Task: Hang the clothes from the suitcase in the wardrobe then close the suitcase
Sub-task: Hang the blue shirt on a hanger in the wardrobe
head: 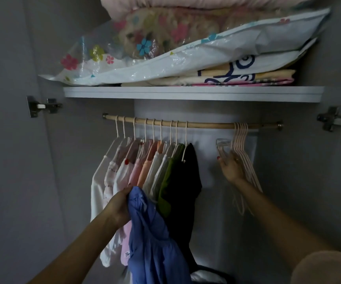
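Note:
My left hand (pixel 118 206) grips a blue garment (pixel 153 238) by its top, in front of the hung clothes. Several garments (pixel 145 173), from white through pink, orange and green to black, hang on pale hangers along the left half of the wooden rail (pixel 206 125). At the right end of the rail hangs a bunch of empty pale pink hangers (pixel 244 152). My right hand (pixel 230 167) is at that bunch with its fingers round the lower part of a hanger tilted out to the left. The suitcase is out of view.
A white shelf (pixel 192 94) above the rail carries floral plastic storage bags (pixel 165 54) and folded bedding. Door hinges (pixel 42 106) sit on both open sides. The rail between the black garment and the empty hangers is bare.

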